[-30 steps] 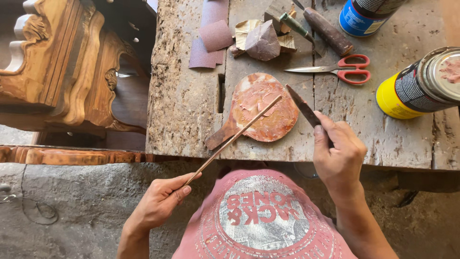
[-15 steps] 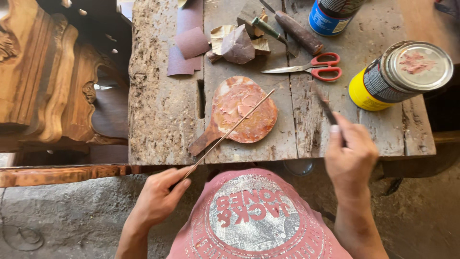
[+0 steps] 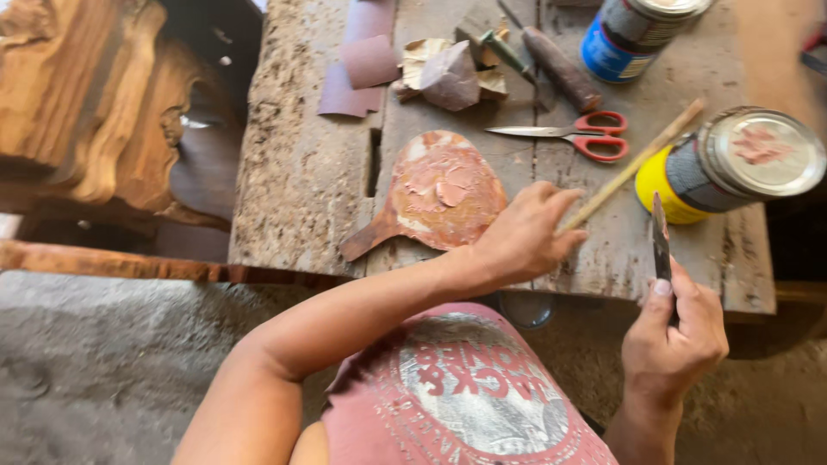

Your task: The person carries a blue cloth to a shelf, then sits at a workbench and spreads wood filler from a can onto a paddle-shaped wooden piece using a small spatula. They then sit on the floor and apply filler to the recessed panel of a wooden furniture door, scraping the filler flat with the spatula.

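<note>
While half a second ago the left hand (image 3: 525, 237) held the thin wooden stick (image 3: 633, 164) low and to the left, its far end lying over the paddle-shaped board (image 3: 444, 194), that hand has now crossed the bench to the right and carried the stick with it. The stick's upper end has come up beside the yellow tin (image 3: 732, 164), near its lid, so the work has shifted from the smeared board toward the tin. The stick's long axis runs on a slant, from the pinching fingers at lower left up to the right, its free tip pointing past the red-handled scissors (image 3: 577, 135) to the tin's rim. The left fingers are closed together on the stick's lower end. The right hand (image 3: 676, 340) stays at the bench's near edge, fingers clamped on a knife (image 3: 661, 241) whose dark blade points up and away, just below the tin.
</note>
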